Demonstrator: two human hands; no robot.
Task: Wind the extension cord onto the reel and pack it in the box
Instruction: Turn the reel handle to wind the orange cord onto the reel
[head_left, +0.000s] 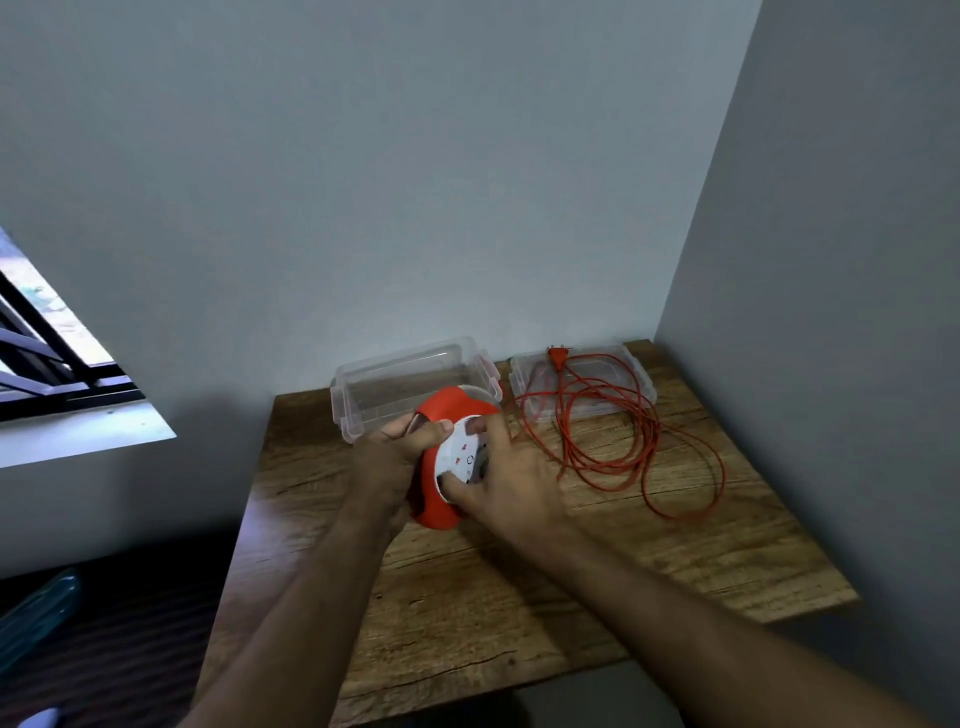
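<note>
A round red reel (441, 506) with a white socket face is held above the wooden table (545, 597). My left hand (395, 457) grips its red rim from the left, thumb over the top. My right hand (511, 478) presses fingers on the white face. The orange cord (613, 447) lies in loose loops on the table to the right, running from the reel. Its orange plug (557, 357) rests on the clear lid (631, 387). The clear plastic box (405, 389) stands open just behind the reel.
The table sits in a corner, with a grey wall behind and another close on the right. A window (47, 358) with dark bars is at the left. The floor left of the table is dark, with a teal object (36, 618) on it.
</note>
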